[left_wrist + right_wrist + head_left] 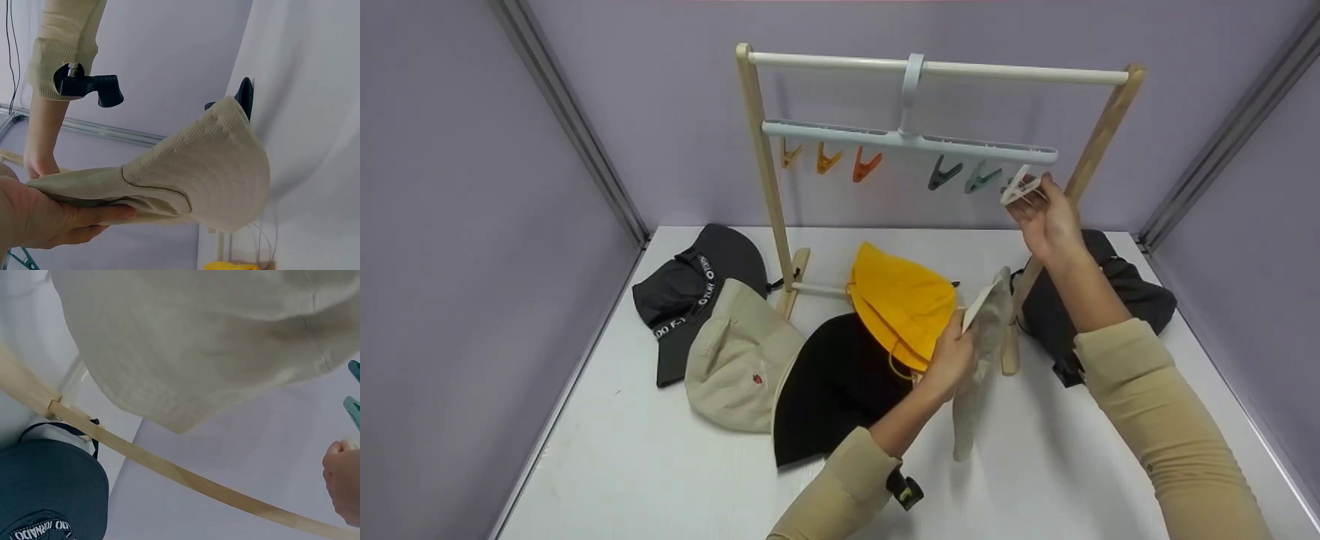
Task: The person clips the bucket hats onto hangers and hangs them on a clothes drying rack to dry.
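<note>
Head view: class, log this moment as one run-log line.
left hand: holds beige hat | right hand: pinches white clip on hanger bar | yellow hat: on table

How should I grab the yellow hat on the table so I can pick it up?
Pinch the yellow fabric bucket hat by its brim edge at the lower right, near its dangling cord, coming from the front. The brim there looks thin and overhangs the black hat, so fingers could probably slip under it. The rounded crown looks too wide and floppy for a firm hold.
</note>
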Action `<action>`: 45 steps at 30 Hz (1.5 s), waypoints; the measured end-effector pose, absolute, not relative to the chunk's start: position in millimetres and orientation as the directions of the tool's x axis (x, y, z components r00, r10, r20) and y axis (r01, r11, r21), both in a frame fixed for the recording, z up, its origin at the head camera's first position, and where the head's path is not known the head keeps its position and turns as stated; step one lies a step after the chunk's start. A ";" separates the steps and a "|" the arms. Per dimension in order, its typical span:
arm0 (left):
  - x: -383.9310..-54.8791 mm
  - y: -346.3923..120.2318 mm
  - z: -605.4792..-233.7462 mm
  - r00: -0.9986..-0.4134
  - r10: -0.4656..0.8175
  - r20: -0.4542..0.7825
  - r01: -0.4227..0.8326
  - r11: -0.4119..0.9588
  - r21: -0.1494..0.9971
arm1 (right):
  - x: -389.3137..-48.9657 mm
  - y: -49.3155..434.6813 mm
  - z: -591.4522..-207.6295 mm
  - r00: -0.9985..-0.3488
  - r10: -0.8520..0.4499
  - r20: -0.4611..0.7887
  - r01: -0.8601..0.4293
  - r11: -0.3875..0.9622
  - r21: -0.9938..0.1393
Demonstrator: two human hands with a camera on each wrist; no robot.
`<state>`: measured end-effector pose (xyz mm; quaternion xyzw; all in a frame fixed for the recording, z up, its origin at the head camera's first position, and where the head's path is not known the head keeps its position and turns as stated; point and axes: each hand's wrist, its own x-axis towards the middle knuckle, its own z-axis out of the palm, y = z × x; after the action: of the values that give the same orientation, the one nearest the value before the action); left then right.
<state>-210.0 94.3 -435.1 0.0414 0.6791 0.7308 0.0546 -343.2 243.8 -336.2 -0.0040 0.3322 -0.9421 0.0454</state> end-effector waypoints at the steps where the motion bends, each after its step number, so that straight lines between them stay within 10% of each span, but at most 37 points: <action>1: -209.8 94.3 -435.1 -0.991 0.136 -0.014 -0.025 -0.078 0.997 | -340.4 243.2 -338.9 -0.997 -0.083 0.001 0.064 -0.776 -0.628; 13: -208.2 93.4 -434.1 -0.989 0.145 0.017 0.004 -0.088 0.996 | -309.7 250.8 -368.8 -0.939 -0.151 0.307 -0.120 -0.696 -0.708; 37: -207.3 86.9 -433.8 -0.988 0.152 0.007 -0.010 -0.115 0.993 | -282.6 248.0 -358.3 -0.710 -0.564 0.422 -0.200 -0.414 -0.888; 45: -208.6 83.4 -434.4 -0.990 0.144 -0.001 -0.016 -0.101 0.995 | -281.3 243.2 -352.8 -0.728 -0.572 0.377 -0.310 -0.216 -0.926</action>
<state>-208.6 83.4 -434.4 0.0480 0.6681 0.7405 0.0542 -281.3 243.2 -352.8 -0.3562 0.6190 -0.6936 0.0943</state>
